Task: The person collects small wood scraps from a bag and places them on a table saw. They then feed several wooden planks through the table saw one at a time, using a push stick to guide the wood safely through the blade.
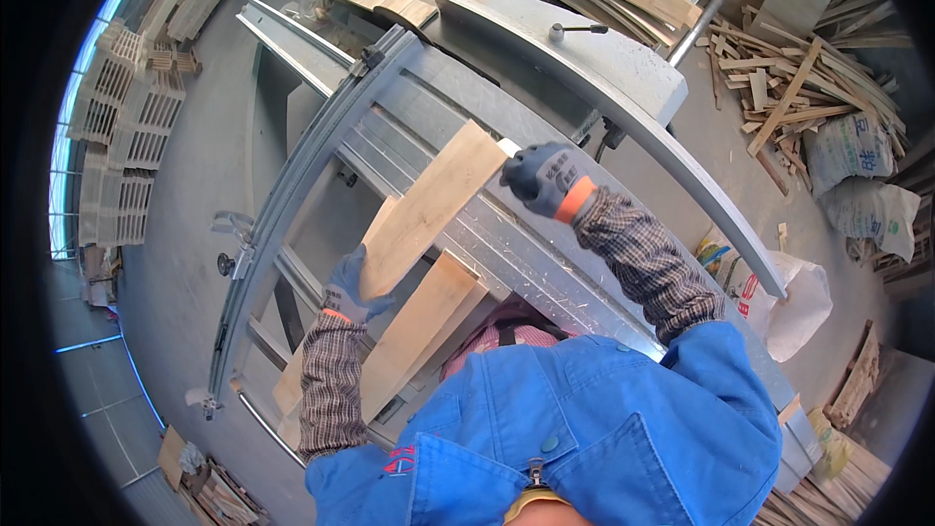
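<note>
My left hand (356,284), in a grey-blue glove with an orange cuff, grips the near end of a pale wooden board (433,205). The board slants across the metal saw table (414,102), its far end up and to the right. Beside that far end is my right hand (547,178), gloved the same way, with fingers curled. A small pale piece (508,147) shows at its fingertips; its kind is unclear. More wooden boards (419,321) lie stacked just right of my left forearm, partly beneath the held board.
A long metal fence (623,117) crosses the machine's far right, with a black clamp lever (579,30) behind it. A frame rail (282,200) runs along the left. Scrap wood (789,88) and white sacks (857,151) are heaped at right; pallets (127,127) stand far left.
</note>
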Demonstrator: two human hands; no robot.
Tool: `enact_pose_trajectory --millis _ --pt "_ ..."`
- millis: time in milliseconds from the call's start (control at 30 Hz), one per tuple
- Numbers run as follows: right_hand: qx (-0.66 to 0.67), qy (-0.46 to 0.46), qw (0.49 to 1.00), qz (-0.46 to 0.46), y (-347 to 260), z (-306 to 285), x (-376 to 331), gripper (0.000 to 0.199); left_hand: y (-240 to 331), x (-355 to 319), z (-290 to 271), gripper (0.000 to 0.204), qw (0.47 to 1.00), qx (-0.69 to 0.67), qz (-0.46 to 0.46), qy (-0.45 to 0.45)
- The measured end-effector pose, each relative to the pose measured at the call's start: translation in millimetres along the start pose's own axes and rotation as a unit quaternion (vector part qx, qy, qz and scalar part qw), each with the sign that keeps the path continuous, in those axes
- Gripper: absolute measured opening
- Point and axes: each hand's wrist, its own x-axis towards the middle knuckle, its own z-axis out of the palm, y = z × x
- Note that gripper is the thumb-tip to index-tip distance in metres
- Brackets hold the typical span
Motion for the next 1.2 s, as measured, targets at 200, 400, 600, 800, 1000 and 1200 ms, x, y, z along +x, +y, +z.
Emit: enact_pose_trajectory --millis 200,400,600,800,1000,1200 --pt "0.005 0.012 0.987 0.16 27 22 -44 0.022 8 20 -10 0.119 1.0 -0.008 -0.005 0.004" --pt "-0.119 -0.1 0.917 0.367 74 32 -131 0.085 8 74 -21 0.116 0.998 0.033 -0.057 -0.017" --pt "-0.106 -0.176 0.9 0.385 65 72 -167 0.078 33 173 -32 0.11 0.992 0.115 -0.046 -0.009" --pt "-0.088 -0.142 0.893 0.418 71 79 -162 0.063 50 259 -22 0.107 0.977 0.182 -0.069 -0.089" --pt "-0.107 -0.101 0.906 0.398 68 83 -168 0.052 34 314 -13 0.111 0.966 0.215 -0.083 -0.116" --pt "-0.087 -0.077 0.903 0.413 62 79 -163 0.052 25 346 -9 0.109 0.968 0.207 -0.118 -0.071"
